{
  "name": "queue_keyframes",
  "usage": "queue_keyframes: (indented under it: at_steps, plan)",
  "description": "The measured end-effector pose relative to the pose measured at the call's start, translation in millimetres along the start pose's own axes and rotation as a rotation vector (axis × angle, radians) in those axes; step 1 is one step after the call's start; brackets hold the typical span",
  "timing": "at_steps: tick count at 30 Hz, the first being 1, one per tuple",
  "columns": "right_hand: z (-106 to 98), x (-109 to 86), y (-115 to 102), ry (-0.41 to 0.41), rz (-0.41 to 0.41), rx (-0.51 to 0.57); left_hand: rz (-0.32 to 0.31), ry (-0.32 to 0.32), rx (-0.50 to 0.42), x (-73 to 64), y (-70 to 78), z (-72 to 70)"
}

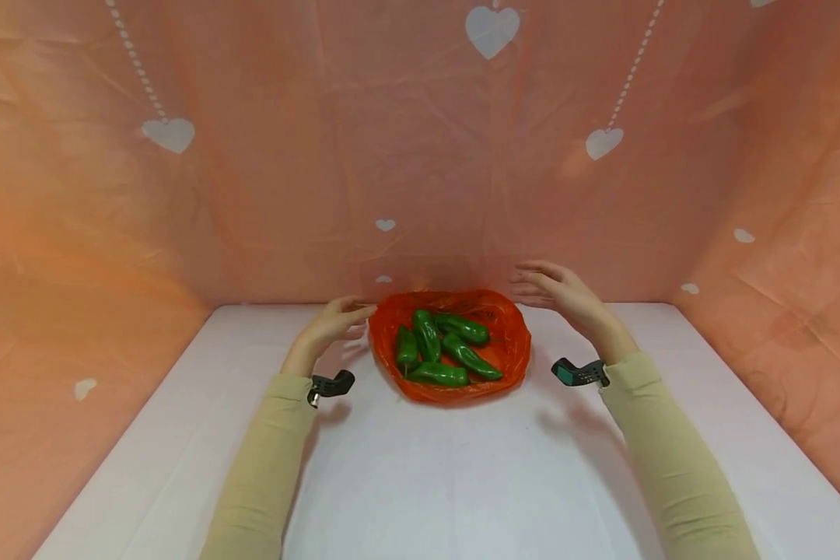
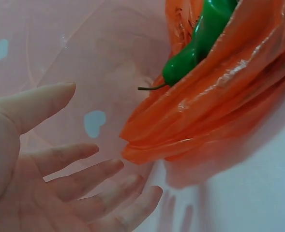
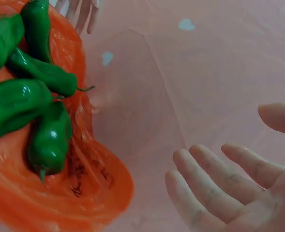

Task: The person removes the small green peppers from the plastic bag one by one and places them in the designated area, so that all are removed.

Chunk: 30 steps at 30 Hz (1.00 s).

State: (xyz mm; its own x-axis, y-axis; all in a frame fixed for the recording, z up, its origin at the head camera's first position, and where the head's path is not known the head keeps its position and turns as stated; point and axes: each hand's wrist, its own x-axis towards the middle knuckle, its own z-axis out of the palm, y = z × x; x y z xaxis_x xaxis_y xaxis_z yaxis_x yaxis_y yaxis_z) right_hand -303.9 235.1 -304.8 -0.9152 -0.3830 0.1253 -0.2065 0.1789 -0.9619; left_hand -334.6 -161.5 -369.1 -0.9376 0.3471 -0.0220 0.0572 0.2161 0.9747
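Observation:
Several glossy green peppers [image 1: 427, 336] lie in an orange plastic bag [image 1: 450, 397], its rim spread wide on the table. My left hand [image 1: 334, 325] is beside the bag's left edge, fingers extended; in the left wrist view its fingertips [image 2: 114, 165] are apart from the orange plastic. To the right of the bag and a little higher, my right hand [image 1: 560, 292] is held with relaxed fingers and touches nothing. The right wrist view shows its palm side [image 3: 229, 188] facing the bag, with a gap between them. Dark print marks the bag's inner wall.
A white-covered table [image 1: 420, 482] carries the bag near its far edge. Behind it and at both sides hang orange-pink sheets [image 1: 420, 155] with white hearts. A black wrist device [image 1: 332, 384] sits on the left wrist, and another device [image 1: 579, 373] on the right.

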Motion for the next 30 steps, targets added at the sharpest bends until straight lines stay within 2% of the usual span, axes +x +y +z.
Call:
queue_keyframes:
  at_steps: [16,23,30]
  plan:
    - [35.7,19.8,18.9,-0.061,0.008,-0.022,-0.002,0.051,-0.035,5.7,-5.5,9.3]
    - [43.8,23.9,28.7,-0.056,0.032,-0.028,-0.021,0.115,-0.051,8.6,-8.0,15.4]
    - [48.6,27.1,35.7,-0.045,0.038,-0.085,-0.024,0.143,-0.035,10.4,-11.3,16.3]
